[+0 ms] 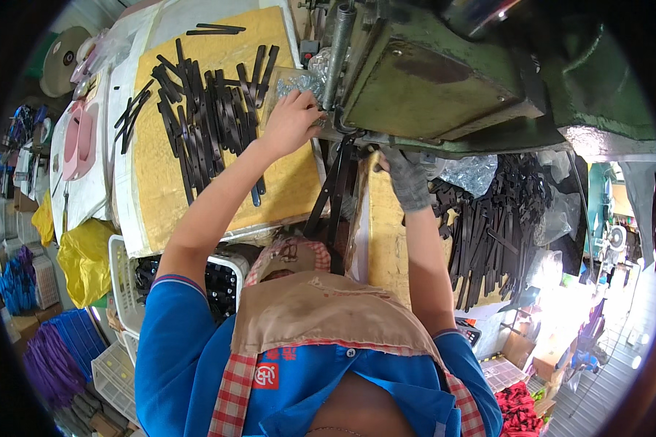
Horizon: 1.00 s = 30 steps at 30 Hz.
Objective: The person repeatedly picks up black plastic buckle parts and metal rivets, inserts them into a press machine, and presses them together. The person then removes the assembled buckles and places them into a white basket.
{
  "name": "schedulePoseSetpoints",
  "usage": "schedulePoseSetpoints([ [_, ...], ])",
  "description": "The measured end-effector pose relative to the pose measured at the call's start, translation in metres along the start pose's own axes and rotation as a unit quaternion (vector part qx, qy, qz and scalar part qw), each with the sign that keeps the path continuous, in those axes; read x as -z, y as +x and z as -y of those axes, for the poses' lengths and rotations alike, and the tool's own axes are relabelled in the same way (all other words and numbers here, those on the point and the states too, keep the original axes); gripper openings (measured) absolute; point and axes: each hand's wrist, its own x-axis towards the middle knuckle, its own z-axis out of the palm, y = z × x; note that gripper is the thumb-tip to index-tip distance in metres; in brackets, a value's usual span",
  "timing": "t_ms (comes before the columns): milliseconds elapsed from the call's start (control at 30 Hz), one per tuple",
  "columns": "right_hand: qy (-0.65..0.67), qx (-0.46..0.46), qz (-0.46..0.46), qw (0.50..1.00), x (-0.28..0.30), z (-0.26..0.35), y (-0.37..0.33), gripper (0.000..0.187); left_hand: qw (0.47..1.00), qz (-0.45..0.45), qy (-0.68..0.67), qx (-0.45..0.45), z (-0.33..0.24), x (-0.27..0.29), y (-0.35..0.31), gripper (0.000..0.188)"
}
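My left hand (pixel 293 122), bare, reaches to a shallow tray of small shiny metal parts (pixel 299 81) beside the green machine (pixel 437 87). Its fingers are curled together near the machine's working point; what they pinch, if anything, is too small to make out. My right hand (pixel 407 182), in a grey fingerless glove, is closed just under the machine's lower edge, and its fingertips hide what they hold. Between the hands, narrow black strips (pixel 334 191) hang down from the working point toward my apron (pixel 328 306).
A loose pile of black strips (pixel 208 116) lies on the yellow board (pixel 270 36) at left. More black strips (pixel 488 226) are heaped at right beside a clear plastic bag (pixel 470 173). A white basket (pixel 124 284) stands near my left arm. A metal spring (pixel 337 54) rises beside the machine.
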Motion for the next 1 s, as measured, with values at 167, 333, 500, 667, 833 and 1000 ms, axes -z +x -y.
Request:
schedulePoseSetpoints([
  [167, -0.320, -0.047, 0.073, 0.943, -0.028, -0.026, 0.062, 0.034, 0.994, 0.004, 0.046, -0.101, 0.027, -0.010, 0.013, 0.020],
  [333, -0.461, 0.270, -0.051, 0.844, -0.008, -0.120, 0.091, 0.038, 0.994, -0.059, -0.035, -0.084, 0.006, 0.009, 0.015, 0.018],
  [500, -0.091, 0.029, -0.082, 0.992, -0.010, -0.074, 0.041, 0.028, 0.957, -0.041, -0.277, 0.082, -0.026, 0.031, -0.011, 0.017],
  [667, -0.242, 0.145, -0.092, 0.955, -0.058, 0.002, -0.025, 0.024, 0.941, -0.016, -0.335, 0.043, -0.068, 0.039, -0.028, 0.020],
  [833, -0.145, -0.003, -0.020, 0.989, -0.069, 0.001, -0.044, 0.025, 0.954, -0.087, -0.274, -0.087, -0.081, 0.034, -0.034, 0.015],
  [1000, -0.236, 0.262, -0.074, 0.933, -0.082, 0.006, -0.056, 0.016, 0.815, -0.081, -0.498, 0.286, -0.104, 0.019, -0.051, 0.032],
])
